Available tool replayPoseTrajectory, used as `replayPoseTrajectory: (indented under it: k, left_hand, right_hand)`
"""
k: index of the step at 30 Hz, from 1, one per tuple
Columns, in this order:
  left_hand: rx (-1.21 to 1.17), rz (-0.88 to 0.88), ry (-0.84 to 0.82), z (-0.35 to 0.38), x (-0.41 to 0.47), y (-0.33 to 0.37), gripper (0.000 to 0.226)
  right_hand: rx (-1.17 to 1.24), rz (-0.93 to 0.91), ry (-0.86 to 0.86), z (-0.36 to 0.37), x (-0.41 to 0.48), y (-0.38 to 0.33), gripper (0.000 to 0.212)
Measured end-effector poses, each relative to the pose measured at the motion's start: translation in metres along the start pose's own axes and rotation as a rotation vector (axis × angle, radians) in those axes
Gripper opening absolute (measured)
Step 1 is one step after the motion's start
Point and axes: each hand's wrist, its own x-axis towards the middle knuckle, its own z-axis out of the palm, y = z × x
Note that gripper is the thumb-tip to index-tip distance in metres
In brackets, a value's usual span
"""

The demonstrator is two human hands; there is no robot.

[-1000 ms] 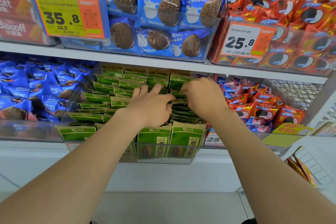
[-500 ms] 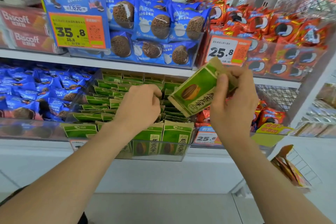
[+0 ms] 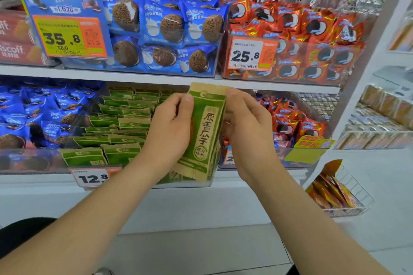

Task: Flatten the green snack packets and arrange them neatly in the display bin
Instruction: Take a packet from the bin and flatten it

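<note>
I hold one green snack packet (image 3: 204, 131) upright in front of the display bin (image 3: 143, 177), its printed face toward me. My left hand (image 3: 171, 128) grips its left edge with the thumb on the front near the top. My right hand (image 3: 245, 127) grips its right edge, fingers curled behind. Several more green packets (image 3: 120, 123) lie in rows inside the clear bin on the lower shelf, some standing at the front, others lying tilted behind. My hands hide the bin's right part.
Blue cookie packets (image 3: 33, 114) fill the bin to the left, red ones (image 3: 295, 123) the bin to the right. The upper shelf (image 3: 156, 78) carries blue and red cookie bins with price tags. A wire basket (image 3: 339, 196) of orange packets hangs at lower right.
My right hand lifted one green packet out of the bin. My left hand left the bin and took the packet's left edge; the packet turned from tilted to upright.
</note>
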Motion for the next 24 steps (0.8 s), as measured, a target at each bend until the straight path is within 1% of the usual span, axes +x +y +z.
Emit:
replayPoseTrajectory:
  k: [2, 3, 6, 9, 10, 12, 14, 16, 19, 22, 24]
  left_hand:
    - [-0.131, -0.086, 0.069, 0.001, 0.002, 0.0, 0.014]
    - [-0.166, -0.095, 0.09, 0.001, 0.002, 0.001, 0.012]
    - [-0.117, -0.018, 0.089, 0.002, 0.004, 0.001, 0.004]
    - [-0.092, -0.029, -0.002, 0.006, -0.001, 0.006, 0.018]
    - [-0.099, -0.043, -0.035, 0.007, -0.003, 0.008, 0.024]
    - [-0.087, -0.042, -0.086, 0.007, -0.007, 0.012, 0.035]
    - [-0.079, -0.024, -0.123, 0.004, -0.009, 0.016, 0.032]
    - [-0.12, -0.009, -0.18, 0.0, -0.008, 0.019, 0.023]
    - [-0.181, -0.027, -0.251, -0.005, -0.007, 0.02, 0.02]
    - [-0.201, -0.065, -0.296, -0.008, -0.007, 0.019, 0.02]
    - [-0.239, -0.097, -0.311, -0.009, -0.006, 0.018, 0.019]
  right_hand:
    - [0.041, 0.041, -0.082, 0.0, -0.001, 0.003, 0.026]
    - [0.067, 0.058, -0.105, 0.0, -0.002, 0.005, 0.027]
    - [0.164, 0.184, -0.129, 0.001, -0.004, 0.007, 0.026]
    - [0.132, 0.252, -0.088, -0.002, -0.003, 0.003, 0.027]
    - [0.09, 0.234, -0.07, -0.003, -0.004, 0.002, 0.028]
    - [-0.052, 0.109, -0.028, -0.003, -0.004, 0.004, 0.029]
    - [-0.212, -0.051, 0.018, -0.003, -0.004, 0.009, 0.029]
    - [-0.261, -0.123, 0.044, -0.003, -0.003, 0.011, 0.033]
    - [-0.231, -0.109, 0.054, -0.004, -0.003, 0.01, 0.034]
    - [-0.171, -0.036, 0.033, -0.003, -0.005, 0.007, 0.032]
    - [-0.17, -0.033, 0.026, -0.002, -0.005, 0.006, 0.033]
